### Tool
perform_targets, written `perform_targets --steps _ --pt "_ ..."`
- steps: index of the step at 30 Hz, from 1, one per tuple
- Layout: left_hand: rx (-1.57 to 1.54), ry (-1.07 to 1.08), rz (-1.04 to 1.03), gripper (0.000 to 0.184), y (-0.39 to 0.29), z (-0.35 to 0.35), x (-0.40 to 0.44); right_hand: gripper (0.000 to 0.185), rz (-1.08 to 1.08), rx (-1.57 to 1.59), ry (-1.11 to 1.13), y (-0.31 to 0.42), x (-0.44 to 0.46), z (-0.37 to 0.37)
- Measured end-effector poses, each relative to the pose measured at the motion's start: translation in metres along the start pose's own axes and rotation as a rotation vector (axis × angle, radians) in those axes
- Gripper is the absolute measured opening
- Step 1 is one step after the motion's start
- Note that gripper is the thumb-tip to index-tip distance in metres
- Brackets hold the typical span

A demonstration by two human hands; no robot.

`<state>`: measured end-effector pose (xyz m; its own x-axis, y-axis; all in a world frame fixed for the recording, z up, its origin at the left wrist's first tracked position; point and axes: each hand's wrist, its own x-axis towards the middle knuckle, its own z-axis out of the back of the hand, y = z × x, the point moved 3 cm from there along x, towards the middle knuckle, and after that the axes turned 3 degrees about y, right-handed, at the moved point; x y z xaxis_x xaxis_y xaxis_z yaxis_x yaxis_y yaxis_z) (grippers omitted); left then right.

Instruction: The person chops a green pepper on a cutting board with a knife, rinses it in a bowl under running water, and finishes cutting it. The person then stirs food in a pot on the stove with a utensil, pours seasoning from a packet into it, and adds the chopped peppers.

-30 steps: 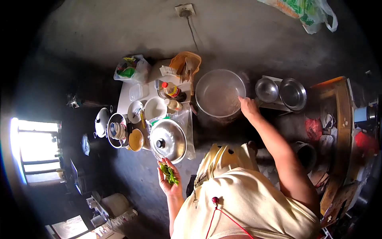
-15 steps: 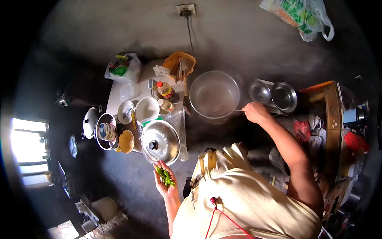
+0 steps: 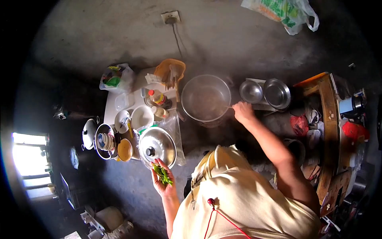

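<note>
Head view: I read the left hand [image 3: 164, 186] as palm up, its fingers loosely curled around a bunch of greens [image 3: 162, 174], just off the near right corner of the desk [image 3: 137, 82] beside the silver lid [image 3: 162, 139]. Right hand [image 3: 243, 113] is at the near right rim of the wide metal pan [image 3: 188, 102]; I note fingers closed on a thin utensil [image 3: 230, 106] that points into the pan. Its far end I cannot make out; pan interior is hazy. Pan sits just past the desk's right edge. Lid lies by the near right corner, black knob up. White bowl [image 3: 142, 116] behind it; basket [image 3: 161, 71] at the far right corner. Two metal bowls [image 3: 251, 92] sit right of the pan.
</note>
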<state>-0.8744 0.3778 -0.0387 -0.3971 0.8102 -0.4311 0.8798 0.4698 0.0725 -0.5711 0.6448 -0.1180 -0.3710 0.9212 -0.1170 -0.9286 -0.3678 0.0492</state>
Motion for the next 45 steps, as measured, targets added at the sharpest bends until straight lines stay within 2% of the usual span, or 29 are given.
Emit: perform_targets --steps 2,5,10,12,14,16,20,24,27,28,30,34,36,39,42,43,45 --pt "-0.007 -0.022 -0.036 0.028 0.003 0.007 -0.005 0.017 -0.007 -0.003 0.032 0.001 0.012 0.025" --pt "-0.03 -0.038 -0.048 0.027 0.013 0.017 -0.013 0.017 0.111 -0.106 0.084 0.003 0.036 0.031" --pt "-0.015 -0.065 -0.059 0.026 0.044 0.008 -0.023 0.016 0.081 -0.099 0.149 0.003 0.059 -0.017" --pt "-0.022 -0.056 -0.048 0.026 0.055 0.0 -0.025 0.015 0.153 0.015 0.051 -0.01 0.056 -0.041" --pt "0.027 0.004 -0.058 0.026 0.062 -0.005 -0.028 0.016 0.128 0.057 0.068 -0.02 0.036 -0.035" --pt "0.002 -0.025 -0.091 0.026 0.069 -0.007 -0.033 0.015 0.053 0.348 -0.134 -0.034 0.006 -0.022" --pt "0.015 -0.041 -0.102 0.026 0.08 -0.001 -0.036 0.015 -0.016 0.496 -0.144 -0.067 -0.032 -0.045" --pt "0.023 -0.052 -0.078 0.026 0.102 -0.011 -0.038 0.014 -0.125 0.539 -0.038 -0.083 -0.05 -0.041" --pt "0.018 -0.034 -0.035 0.026 0.12 -0.017 -0.03 0.015 -0.11 1.184 -0.339 -0.095 -0.066 -0.048" --pt "0.022 -0.031 -0.023 0.026 0.126 -0.021 -0.028 0.014 -0.199 1.317 -0.216 -0.103 -0.071 -0.056" --pt "0.033 -0.016 -0.014 0.025 0.141 -0.029 -0.025 0.015 -0.283 1.731 -0.13 -0.121 -0.085 -0.065" --pt "0.034 -0.024 0.057 0.025 0.16 -0.03 -0.018 0.017 -0.509 1.931 -0.222 -0.163 -0.13 -0.073" --pt "0.022 -0.039 0.088 0.025 0.168 -0.028 -0.016 0.023 -0.633 1.864 -0.383 -0.186 -0.148 -0.081" --pt "0.084 -0.064 0.047 0.025 0.179 -0.023 -0.014 0.025 -0.706 1.583 -0.541 -0.222 -0.172 -0.1" --pt "0.062 -0.087 0.094 0.026 0.191 -0.023 -0.013 0.025 -0.868 1.38 -0.579 -0.248 -0.189 -0.125" --pt "0.075 -0.09 0.091 0.026 0.192 -0.027 -0.011 0.025 -0.882 1.376 -0.573 -0.253 -0.192 -0.133" --pt "0.105 -0.072 0.098 0.026 0.197 -0.027 -0.01 0.026 -0.901 1.168 -0.675 -0.262 -0.196 -0.144"
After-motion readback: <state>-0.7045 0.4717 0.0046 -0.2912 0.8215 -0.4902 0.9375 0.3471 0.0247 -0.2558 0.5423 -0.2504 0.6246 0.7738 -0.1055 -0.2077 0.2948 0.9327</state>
